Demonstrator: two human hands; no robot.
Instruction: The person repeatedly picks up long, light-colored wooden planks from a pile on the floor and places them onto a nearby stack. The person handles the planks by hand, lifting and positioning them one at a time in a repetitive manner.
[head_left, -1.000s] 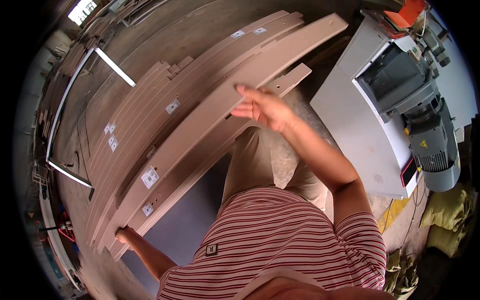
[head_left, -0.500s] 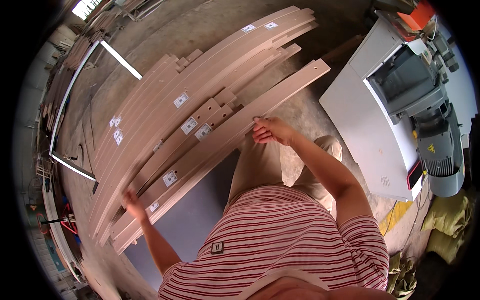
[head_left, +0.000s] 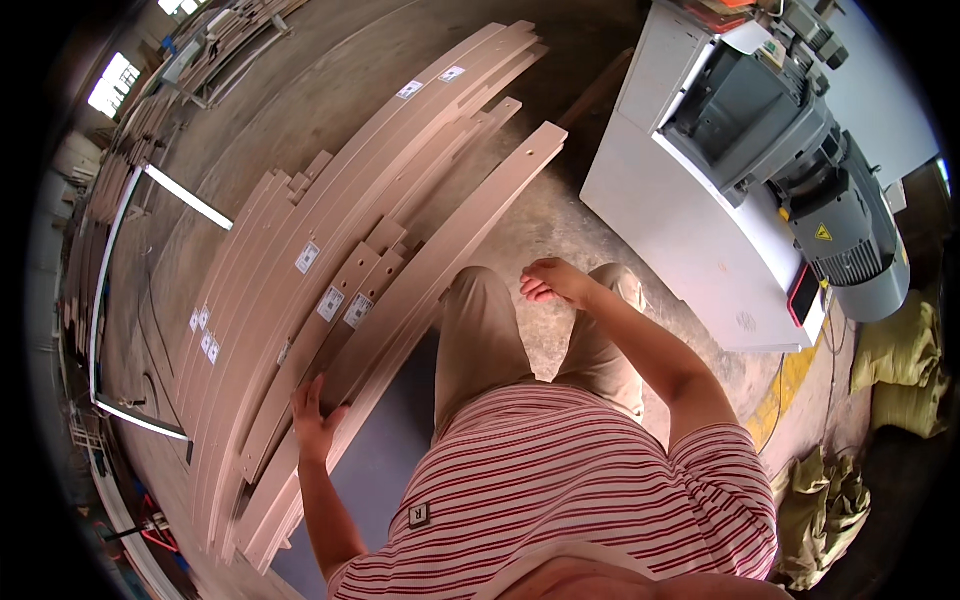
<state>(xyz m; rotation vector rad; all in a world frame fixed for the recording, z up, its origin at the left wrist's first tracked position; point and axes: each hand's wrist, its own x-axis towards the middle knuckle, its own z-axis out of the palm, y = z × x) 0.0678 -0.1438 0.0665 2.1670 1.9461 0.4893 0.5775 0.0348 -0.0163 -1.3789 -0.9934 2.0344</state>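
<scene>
A broad stack of long, light brown wooden boards (head_left: 330, 215) fans out in front of me, several with white labels. My left hand (head_left: 316, 428) lies on the nearest board (head_left: 450, 258), its fingers spread and thumb apart. That board has a hole near its far end and its label is covered by the hand. Apart from the wood, my right hand (head_left: 553, 283) hovers between my knees. Its fingers are loosely curled, with nothing visible in them.
A white cabinet (head_left: 690, 250) with a grey motor (head_left: 850, 255) stands at the right; a red-edged phone-like device (head_left: 803, 295) is at its side. Green sacks (head_left: 900, 350) lie behind it. A white angular frame (head_left: 188, 197) is at the left. A dark grey surface (head_left: 375, 480) extends under the boards.
My right hand has left the nearest board's edge and moved over my knees. My left hand has shifted from the board's near end further along it. The view has turned rightward.
</scene>
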